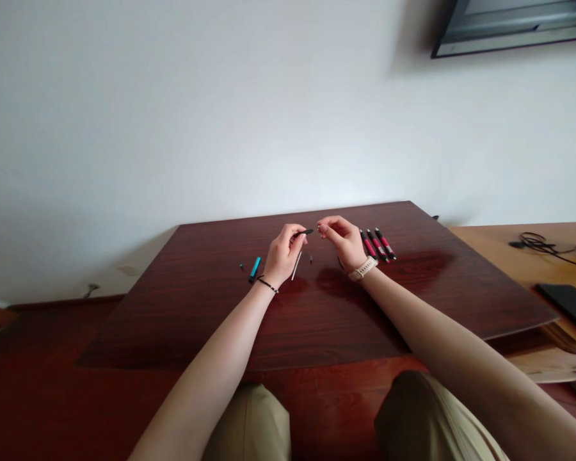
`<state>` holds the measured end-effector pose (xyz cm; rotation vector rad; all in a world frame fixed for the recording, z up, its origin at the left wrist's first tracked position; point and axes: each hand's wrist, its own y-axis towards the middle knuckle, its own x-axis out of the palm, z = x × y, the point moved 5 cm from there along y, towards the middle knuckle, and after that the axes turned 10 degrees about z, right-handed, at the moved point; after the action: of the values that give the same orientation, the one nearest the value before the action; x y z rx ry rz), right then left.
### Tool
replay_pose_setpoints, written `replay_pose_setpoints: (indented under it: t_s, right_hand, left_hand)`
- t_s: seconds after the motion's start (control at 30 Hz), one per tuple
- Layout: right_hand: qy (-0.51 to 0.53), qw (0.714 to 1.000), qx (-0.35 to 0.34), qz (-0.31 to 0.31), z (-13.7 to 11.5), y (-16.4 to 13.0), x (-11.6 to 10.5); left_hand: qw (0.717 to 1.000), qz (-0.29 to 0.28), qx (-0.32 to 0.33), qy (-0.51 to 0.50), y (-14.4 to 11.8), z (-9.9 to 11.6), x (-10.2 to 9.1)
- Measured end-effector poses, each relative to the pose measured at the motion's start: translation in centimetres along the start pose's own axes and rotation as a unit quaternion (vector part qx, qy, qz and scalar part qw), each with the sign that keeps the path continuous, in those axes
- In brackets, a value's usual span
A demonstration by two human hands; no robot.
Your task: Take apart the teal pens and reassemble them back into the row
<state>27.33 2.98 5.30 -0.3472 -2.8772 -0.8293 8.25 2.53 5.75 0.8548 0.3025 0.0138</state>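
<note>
Above the dark wooden table (211, 320), my left hand (282, 253) is closed on a black pen part (307, 232), its tip pointing right. A short gap away, my right hand (342, 242) pinches something tiny near its fingertips, too small to name. Below my left hand lies a thin white pen refill (296, 266), and a small spring-like piece (310, 258) sits to the right of it. On the left are a teal pen barrel (255, 267) with a black end and a tiny teal bit (241, 266).
Several red and black pens (377, 244) lie side by side, right of my right hand. A wooden side table (499, 246) holds a black cable (540, 244) and a flat black device (569, 307). Behind is a white wall with a screen (513, 29) at upper right.
</note>
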Motion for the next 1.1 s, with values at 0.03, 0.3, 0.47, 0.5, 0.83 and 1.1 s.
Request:
replay_pose_setpoints:
  t_s: [0.03, 0.3, 0.47, 0.5, 0.83, 1.1]
  right_hand:
    - [-0.005, 1.000, 0.002, -0.013, 0.09, -0.30, -0.08]
    - [-0.023, 0.998, -0.005, -0.065, 0.33, -0.57, -0.30]
    - [-0.039, 0.994, -0.026, -0.094, 0.12, -0.84, -0.06]
    - [-0.046, 0.994, -0.028, -0.098, 0.08, -0.88, -0.06]
    - [-0.137, 0.984, -0.039, -0.108, 0.24, -0.87, -0.07]
    - [-0.132, 0.983, -0.046, -0.118, 0.14, -1.00, -0.37]
  left_hand:
    - [1.000, -0.004, 0.001, 0.003, -0.09, -0.10, -0.06]
    - [1.000, -0.004, -0.006, 0.006, -0.42, -0.02, -0.01]
    - [1.000, -0.008, -0.006, 0.011, -0.49, 0.18, -0.05]
    - [1.000, -0.010, -0.010, 0.010, -0.49, 0.08, -0.07]
    - [0.999, -0.028, -0.028, -0.026, -0.79, -0.43, 0.12]
    - [0.999, -0.031, -0.014, -0.006, -0.47, -0.32, -0.10]
